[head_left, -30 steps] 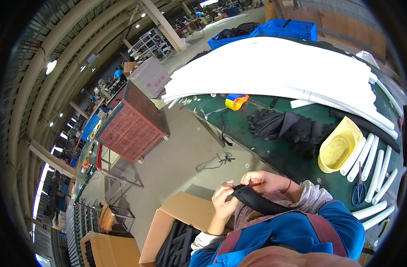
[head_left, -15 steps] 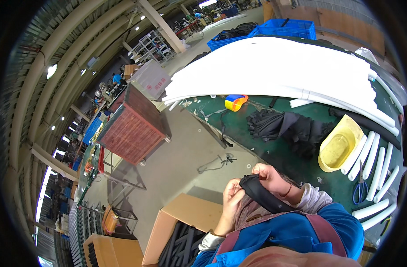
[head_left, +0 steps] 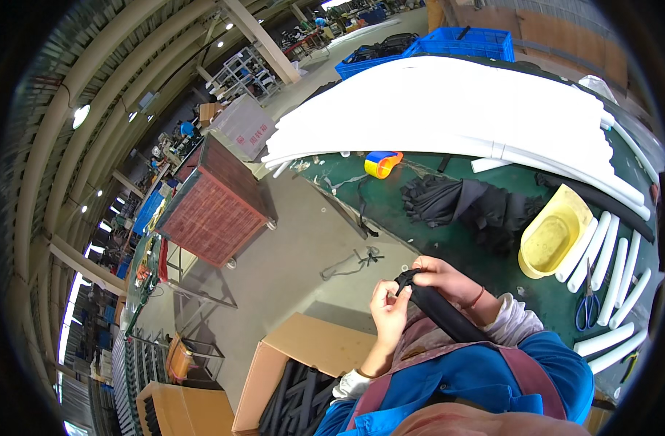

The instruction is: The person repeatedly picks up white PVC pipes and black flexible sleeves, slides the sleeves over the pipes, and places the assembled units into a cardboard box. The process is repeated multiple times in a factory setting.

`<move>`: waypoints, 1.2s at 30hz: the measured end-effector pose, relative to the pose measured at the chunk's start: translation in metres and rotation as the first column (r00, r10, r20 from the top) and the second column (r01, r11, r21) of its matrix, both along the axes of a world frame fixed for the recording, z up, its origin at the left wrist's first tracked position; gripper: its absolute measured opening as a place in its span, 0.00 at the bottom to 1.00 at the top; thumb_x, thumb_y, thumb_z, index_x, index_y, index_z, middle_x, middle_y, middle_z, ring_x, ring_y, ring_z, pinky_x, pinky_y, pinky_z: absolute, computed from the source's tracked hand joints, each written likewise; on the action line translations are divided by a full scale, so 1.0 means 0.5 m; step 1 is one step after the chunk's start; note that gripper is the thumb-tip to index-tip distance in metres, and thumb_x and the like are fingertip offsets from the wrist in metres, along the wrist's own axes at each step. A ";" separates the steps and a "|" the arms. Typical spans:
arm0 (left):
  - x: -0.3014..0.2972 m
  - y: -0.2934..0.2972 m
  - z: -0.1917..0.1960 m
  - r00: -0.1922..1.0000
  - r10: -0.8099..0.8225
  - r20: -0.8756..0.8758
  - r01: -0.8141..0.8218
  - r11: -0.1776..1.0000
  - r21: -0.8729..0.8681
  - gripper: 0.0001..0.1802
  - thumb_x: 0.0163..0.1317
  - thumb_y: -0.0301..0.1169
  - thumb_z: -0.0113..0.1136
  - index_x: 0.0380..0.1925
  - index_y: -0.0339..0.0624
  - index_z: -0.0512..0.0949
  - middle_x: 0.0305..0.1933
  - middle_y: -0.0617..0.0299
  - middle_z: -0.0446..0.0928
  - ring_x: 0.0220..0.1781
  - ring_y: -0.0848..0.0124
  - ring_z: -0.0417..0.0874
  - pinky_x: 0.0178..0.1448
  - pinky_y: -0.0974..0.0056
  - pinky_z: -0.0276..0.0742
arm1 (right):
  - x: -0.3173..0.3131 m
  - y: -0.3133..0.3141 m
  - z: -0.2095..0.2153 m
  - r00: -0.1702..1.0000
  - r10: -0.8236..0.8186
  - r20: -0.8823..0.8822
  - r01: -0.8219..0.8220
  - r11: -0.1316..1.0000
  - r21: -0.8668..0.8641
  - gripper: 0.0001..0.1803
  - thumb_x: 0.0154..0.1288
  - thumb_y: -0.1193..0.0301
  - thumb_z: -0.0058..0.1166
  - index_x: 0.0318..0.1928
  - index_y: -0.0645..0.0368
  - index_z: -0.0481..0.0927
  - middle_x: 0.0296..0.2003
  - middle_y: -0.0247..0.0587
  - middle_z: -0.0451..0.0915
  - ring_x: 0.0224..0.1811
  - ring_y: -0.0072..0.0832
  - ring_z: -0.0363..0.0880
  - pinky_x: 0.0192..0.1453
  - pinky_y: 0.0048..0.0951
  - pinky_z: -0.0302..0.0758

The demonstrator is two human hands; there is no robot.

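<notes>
A black padded tube slants up from my apron, its gathered end between my two hands. My left hand pinches black fabric at that end. Close beside it, my right hand has its fingers closed around the upper part of the same tube. What exactly lies under the fingertips is too small to make out. On the green table beyond my hands rests a heap of black fabric sleeves. Several short white foam tubes lie to the right, alongside a yellow plastic tub.
Long white foam tubes cover the far table. Dark-handled scissors and a tape dispenser lie on it. An open carton of black tubes stands at lower left. Beyond are a wheeled reddish cabinet and blue crates.
Both hands have shifted their grip at the tube's end. The right hand now lies over the tube, and the tube looks straighter. The view has shifted slightly.
</notes>
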State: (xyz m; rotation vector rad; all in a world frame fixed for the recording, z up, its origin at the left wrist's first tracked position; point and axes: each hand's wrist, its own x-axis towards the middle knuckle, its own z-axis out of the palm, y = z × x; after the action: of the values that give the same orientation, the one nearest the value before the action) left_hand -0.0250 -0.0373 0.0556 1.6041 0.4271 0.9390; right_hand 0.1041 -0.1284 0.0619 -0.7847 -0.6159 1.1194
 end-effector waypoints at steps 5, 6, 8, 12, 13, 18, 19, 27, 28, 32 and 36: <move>0.009 -0.010 -0.018 0.997 0.069 -0.017 -0.057 0.923 0.381 0.05 0.55 0.17 0.59 0.25 0.38 0.75 0.23 0.68 0.62 0.24 0.79 0.63 0.26 0.74 0.56 | -0.006 0.019 -0.020 0.936 -0.123 0.331 0.183 0.970 -0.157 0.06 0.54 0.75 0.55 0.31 0.60 0.70 0.28 0.28 0.71 0.31 0.12 0.68 0.31 0.18 0.65; 0.012 -0.015 -0.013 0.998 0.069 -0.010 -0.062 0.947 0.315 0.05 0.56 0.18 0.58 0.23 0.37 0.76 0.23 0.67 0.63 0.24 0.78 0.64 0.27 0.73 0.58 | -0.009 0.022 -0.027 0.916 -0.174 0.361 0.246 0.955 -0.164 0.08 0.51 0.80 0.54 0.27 0.59 0.67 0.26 0.29 0.70 0.30 0.13 0.67 0.30 0.21 0.64; 0.009 -0.013 -0.022 0.998 0.035 -0.058 -0.011 0.930 0.367 0.04 0.57 0.18 0.57 0.26 0.37 0.76 0.26 0.67 0.66 0.27 0.77 0.67 0.29 0.73 0.62 | -0.011 0.035 -0.070 0.813 -0.344 0.470 0.393 0.920 -0.007 0.10 0.47 0.82 0.54 0.24 0.60 0.65 0.25 0.32 0.67 0.29 0.17 0.66 0.29 0.24 0.63; -0.011 -0.010 -0.037 0.990 -0.127 -0.060 0.133 0.985 0.111 0.08 0.59 0.18 0.56 0.39 0.39 0.73 0.35 0.65 0.70 0.35 0.76 0.73 0.38 0.72 0.72 | -0.008 0.028 -0.037 0.459 -0.562 0.688 0.533 0.794 0.293 0.13 0.39 0.85 0.52 0.21 0.60 0.61 0.24 0.38 0.62 0.27 0.28 0.62 0.28 0.28 0.59; -0.011 0.000 -0.041 0.957 -0.270 0.102 0.277 0.959 -0.058 0.12 0.64 0.26 0.54 0.47 0.41 0.68 0.42 0.63 0.71 0.41 0.75 0.75 0.42 0.69 0.76 | -0.007 0.027 -0.033 0.389 -0.590 0.707 0.544 0.767 0.341 0.13 0.39 0.85 0.52 0.21 0.60 0.61 0.24 0.38 0.62 0.26 0.30 0.62 0.28 0.29 0.59; -0.003 0.075 -0.055 0.957 -0.284 -0.049 0.171 0.694 -0.699 0.19 0.69 0.44 0.49 0.43 0.39 0.74 0.42 0.61 0.77 0.42 0.75 0.78 0.42 0.69 0.76 | -0.039 0.031 -0.019 0.579 -0.338 0.742 0.306 0.934 0.186 0.10 0.45 0.80 0.56 0.30 0.59 0.70 0.30 0.37 0.66 0.32 0.26 0.66 0.32 0.25 0.64; 0.005 0.069 -0.039 0.971 -0.239 -0.027 0.143 0.665 -0.733 0.17 0.69 0.43 0.49 0.41 0.38 0.75 0.41 0.61 0.77 0.43 0.73 0.78 0.44 0.68 0.76 | -0.037 0.030 -0.010 0.618 -0.342 0.708 0.279 0.937 0.209 0.14 0.46 0.79 0.57 0.36 0.59 0.71 0.34 0.38 0.66 0.34 0.25 0.67 0.34 0.25 0.65; 0.083 0.158 -0.013 0.907 -0.266 0.326 0.419 0.631 -0.653 0.18 0.66 0.42 0.54 0.43 0.38 0.72 0.42 0.54 0.77 0.44 0.60 0.79 0.51 0.52 0.77 | -0.008 -0.035 0.021 0.960 0.264 0.096 -0.214 0.909 -0.357 0.37 0.58 0.52 0.59 0.57 0.69 0.65 0.39 0.42 0.76 0.38 0.24 0.77 0.37 0.24 0.75; 0.097 0.183 -0.026 0.911 -0.259 0.322 0.413 0.563 -0.716 0.18 0.66 0.42 0.53 0.43 0.38 0.72 0.42 0.54 0.77 0.46 0.59 0.79 0.53 0.48 0.76 | -0.012 -0.036 0.013 0.948 0.311 -0.065 -0.313 0.884 -0.347 0.31 0.61 0.54 0.58 0.54 0.66 0.68 0.35 0.39 0.77 0.34 0.21 0.77 0.33 0.22 0.74; 0.149 0.269 -0.124 0.952 -0.096 0.290 0.303 0.435 -0.848 0.12 0.70 0.36 0.44 0.34 0.39 0.71 0.31 0.55 0.76 0.35 0.60 0.79 0.44 0.50 0.78 | -0.027 -0.009 -0.006 0.957 0.289 -0.011 -0.257 0.832 -0.491 0.21 0.63 0.57 0.55 0.45 0.62 0.75 0.30 0.34 0.76 0.30 0.18 0.75 0.28 0.20 0.71; 0.136 0.404 -0.133 0.958 0.211 0.196 0.132 0.283 -0.950 0.15 0.69 0.31 0.33 0.29 0.42 0.70 0.19 0.63 0.67 0.25 0.66 0.72 0.36 0.56 0.76 | -0.058 -0.056 0.027 0.919 0.320 0.232 -0.172 0.853 -0.492 0.27 0.60 0.56 0.57 0.48 0.69 0.74 0.32 0.36 0.78 0.31 0.21 0.76 0.31 0.24 0.73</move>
State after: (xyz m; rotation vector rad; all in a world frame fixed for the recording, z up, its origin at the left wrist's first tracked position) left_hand 0.0431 0.1646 -0.0107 0.2753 0.6631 0.6656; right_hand 0.0749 -0.1565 0.0755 -1.3425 -0.7350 1.4250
